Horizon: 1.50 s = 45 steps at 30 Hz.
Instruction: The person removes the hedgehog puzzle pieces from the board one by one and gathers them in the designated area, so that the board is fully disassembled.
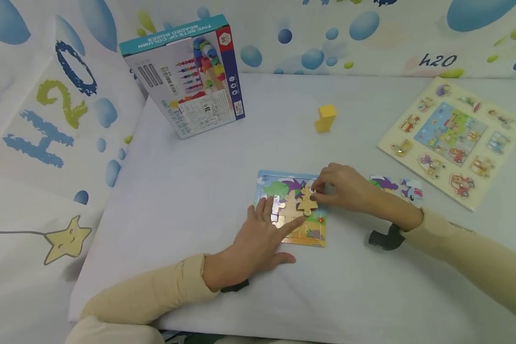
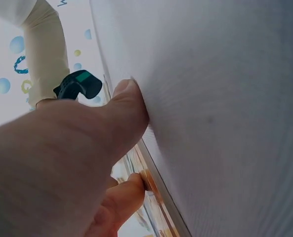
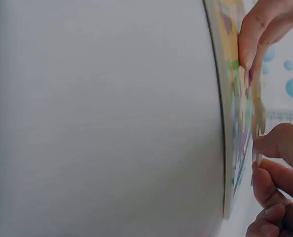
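A jigsaw puzzle board [image 1: 291,245] with a colourful cartoon picture lies flat on the table. Above its right part, my right hand [image 1: 346,187] pinches a yellow puzzle piece [image 1: 307,204] between thumb and fingers. The right wrist view shows that puzzle piece [image 3: 258,116] edge-on, tilted and raised over the board [image 3: 225,123]. My left hand [image 1: 258,235] spreads over the lower left of the board, its fingertips on the pieces and its thumb out beside the board. Part of the picture is hidden beneath the left hand.
Two loose puzzle pieces [image 1: 383,183] lie by my right forearm. Farther right is a wooden knob puzzle board [image 1: 395,148]. A yellow block [image 1: 325,119] sits at the back, and a bead-set box [image 1: 185,86] stands back left on the white table [image 1: 189,191].
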Tool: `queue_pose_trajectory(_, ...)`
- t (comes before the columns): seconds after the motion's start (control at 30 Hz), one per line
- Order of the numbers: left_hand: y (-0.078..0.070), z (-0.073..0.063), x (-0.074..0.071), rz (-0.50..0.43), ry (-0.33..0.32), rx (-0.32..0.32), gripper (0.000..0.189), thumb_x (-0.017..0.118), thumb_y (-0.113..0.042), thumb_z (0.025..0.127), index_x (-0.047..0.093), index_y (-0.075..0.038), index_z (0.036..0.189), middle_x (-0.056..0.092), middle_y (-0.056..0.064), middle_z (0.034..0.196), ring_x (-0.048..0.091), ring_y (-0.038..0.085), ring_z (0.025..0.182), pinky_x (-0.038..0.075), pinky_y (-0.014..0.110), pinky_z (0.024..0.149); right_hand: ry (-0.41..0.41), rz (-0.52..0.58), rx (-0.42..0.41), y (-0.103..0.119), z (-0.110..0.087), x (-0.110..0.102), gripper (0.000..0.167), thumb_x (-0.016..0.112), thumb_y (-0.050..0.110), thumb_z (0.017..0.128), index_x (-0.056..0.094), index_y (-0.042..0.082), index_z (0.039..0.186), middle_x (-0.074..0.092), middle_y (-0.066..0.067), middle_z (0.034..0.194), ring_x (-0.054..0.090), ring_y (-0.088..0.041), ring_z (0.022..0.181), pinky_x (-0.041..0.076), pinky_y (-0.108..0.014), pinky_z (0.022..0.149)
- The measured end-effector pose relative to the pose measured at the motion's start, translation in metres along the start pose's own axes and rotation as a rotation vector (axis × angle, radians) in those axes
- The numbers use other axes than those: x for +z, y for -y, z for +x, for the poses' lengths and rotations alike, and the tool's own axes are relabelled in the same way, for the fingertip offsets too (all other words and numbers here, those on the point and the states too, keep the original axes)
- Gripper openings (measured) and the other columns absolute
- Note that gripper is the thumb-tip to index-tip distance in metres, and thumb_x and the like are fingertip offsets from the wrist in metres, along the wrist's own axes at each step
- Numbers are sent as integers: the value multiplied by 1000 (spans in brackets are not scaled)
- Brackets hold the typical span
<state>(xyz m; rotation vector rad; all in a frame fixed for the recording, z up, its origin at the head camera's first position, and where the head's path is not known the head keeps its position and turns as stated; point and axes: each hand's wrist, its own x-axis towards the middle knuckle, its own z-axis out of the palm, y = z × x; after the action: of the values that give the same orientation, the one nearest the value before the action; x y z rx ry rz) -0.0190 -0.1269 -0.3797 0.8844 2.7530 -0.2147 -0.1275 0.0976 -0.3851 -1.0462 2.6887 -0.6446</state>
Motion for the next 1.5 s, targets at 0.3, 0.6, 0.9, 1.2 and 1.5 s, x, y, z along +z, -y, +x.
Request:
queue_pose_trajectory(0.3,-3,-2,4,61,-46,-1,79,47,-77,84,31,-40,152,47,33,139,46,47,131,45,55,100,-171,26,-88,-36,-30,6,11,81,16,79,76,12,88,64,7,79,52,-7,78,47,-28,67)
queue_pose_trajectory(0.6,-6,1,4,67,-72,9,78,49,-75,84,32,-38,151,45,34,141,46,46,131,44,54,99,-315,16,-132,-72,-71,-8,17,85,7,70,76,12,84,65,9,79,52,-4,77,42,-14,67)
queue_pose_trajectory(0.9,-5,2,5,-8,-80,7,77,57,-69,84,37,-34,150,45,37,139,44,50,131,44,57,100,-322,-27,-96,-94,-106,-18,19,86,9,68,76,14,83,62,11,78,48,-5,76,40,-16,65)
queue_pose_trajectory(1.2,-6,3,6,38,-118,26,78,56,-71,83,39,-33,149,48,37,136,47,50,128,46,57,96,-322,-8,-97,-103,-132,-17,23,86,6,66,76,16,84,58,15,75,42,-4,74,35,-18,64)
queue_pose_trajectory(1.5,-7,4,5,64,-100,31,79,53,-71,84,37,-33,151,46,37,137,46,50,130,45,58,97,-307,-31,-76,-102,-134,-18,21,86,8,68,77,16,85,59,16,75,41,-5,74,33,-17,64)
